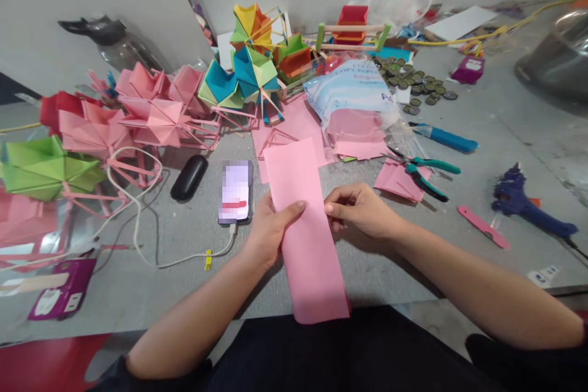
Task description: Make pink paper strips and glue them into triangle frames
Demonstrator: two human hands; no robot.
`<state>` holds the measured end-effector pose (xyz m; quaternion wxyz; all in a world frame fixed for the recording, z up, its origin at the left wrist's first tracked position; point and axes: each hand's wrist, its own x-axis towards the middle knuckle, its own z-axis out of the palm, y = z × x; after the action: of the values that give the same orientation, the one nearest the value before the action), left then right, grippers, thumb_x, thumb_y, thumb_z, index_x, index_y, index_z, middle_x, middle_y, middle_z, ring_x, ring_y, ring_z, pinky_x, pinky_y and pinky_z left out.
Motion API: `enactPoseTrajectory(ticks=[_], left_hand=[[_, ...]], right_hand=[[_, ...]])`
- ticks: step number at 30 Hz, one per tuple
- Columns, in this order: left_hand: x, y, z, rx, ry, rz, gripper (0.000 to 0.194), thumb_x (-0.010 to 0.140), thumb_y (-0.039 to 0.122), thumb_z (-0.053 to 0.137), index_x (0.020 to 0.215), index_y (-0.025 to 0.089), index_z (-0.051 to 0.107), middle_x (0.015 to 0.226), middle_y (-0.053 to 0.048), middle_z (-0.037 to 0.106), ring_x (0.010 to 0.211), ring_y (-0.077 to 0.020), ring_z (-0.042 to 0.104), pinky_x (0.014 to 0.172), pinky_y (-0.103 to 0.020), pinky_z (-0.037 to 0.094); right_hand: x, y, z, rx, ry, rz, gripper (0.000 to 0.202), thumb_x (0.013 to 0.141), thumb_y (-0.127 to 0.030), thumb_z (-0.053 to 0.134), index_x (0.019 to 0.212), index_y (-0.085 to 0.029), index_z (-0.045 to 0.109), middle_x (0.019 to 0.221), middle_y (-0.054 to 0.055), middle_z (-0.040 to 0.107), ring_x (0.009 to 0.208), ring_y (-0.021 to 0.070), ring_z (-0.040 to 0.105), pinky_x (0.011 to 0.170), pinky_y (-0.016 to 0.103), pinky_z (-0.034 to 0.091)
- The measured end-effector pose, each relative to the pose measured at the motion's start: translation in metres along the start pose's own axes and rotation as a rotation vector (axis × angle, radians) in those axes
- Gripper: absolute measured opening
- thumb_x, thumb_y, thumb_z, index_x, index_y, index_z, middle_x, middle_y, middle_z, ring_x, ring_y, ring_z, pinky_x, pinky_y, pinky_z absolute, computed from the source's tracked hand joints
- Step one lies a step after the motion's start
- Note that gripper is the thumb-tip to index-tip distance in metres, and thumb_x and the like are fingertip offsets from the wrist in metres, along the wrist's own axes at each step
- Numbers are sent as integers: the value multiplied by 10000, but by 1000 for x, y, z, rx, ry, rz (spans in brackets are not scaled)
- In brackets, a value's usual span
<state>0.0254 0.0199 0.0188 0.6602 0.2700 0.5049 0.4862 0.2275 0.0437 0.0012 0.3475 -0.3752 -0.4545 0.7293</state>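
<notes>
Above the grey tabletop [184, 226], the left hand [270, 228] clasps a long pink paper strip [310, 257] pointing forward; just rightward, the half-curled right hand [354, 211] borders it, grip unclear.

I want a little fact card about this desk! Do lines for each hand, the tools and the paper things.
Left hand: holding the pink paper, thumb on top
Right hand: at the paper's right edge, fingers curled
Tools on the right: teal-handled pliers, glue gun
On the left: phone, black case
Farther back: folded paper models, copy paper packet
</notes>
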Motion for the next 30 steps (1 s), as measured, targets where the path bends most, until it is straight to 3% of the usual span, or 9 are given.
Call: enactPoseTrajectory(ticks=[7, 17, 30], left_hand=[[2, -1, -1, 19, 23, 22, 527, 602, 325, 996, 1023, 142, 737, 918, -79, 799, 716, -191, 722, 734, -337, 620], [1, -1, 1, 24, 53, 16, 536, 591, 312, 992, 1025, 145, 724, 931, -79, 794, 724, -194, 719, 760, -358, 628], [2, -2, -1, 22, 48, 6, 529, 612, 327, 987, 1032, 146, 721, 934, -96, 790, 762, -239, 734, 788, -408, 618]], right_hand=[[2, 6, 2, 80, 50, 20, 432, 722, -544, 956, 750, -164, 752, 564, -1, 673, 473, 125, 629, 458, 250, 553], [0, 8, 4, 100, -26, 33, 431, 743, -530, 952, 753, -160, 731, 555, 1, 686, 467, 118, 633, 456, 232, 555], [0, 12, 4, 190, -35, 43, 413, 743, -509, 958, 748, -167, 727, 558, -19, 667, 481, 114, 633, 461, 227, 551]])
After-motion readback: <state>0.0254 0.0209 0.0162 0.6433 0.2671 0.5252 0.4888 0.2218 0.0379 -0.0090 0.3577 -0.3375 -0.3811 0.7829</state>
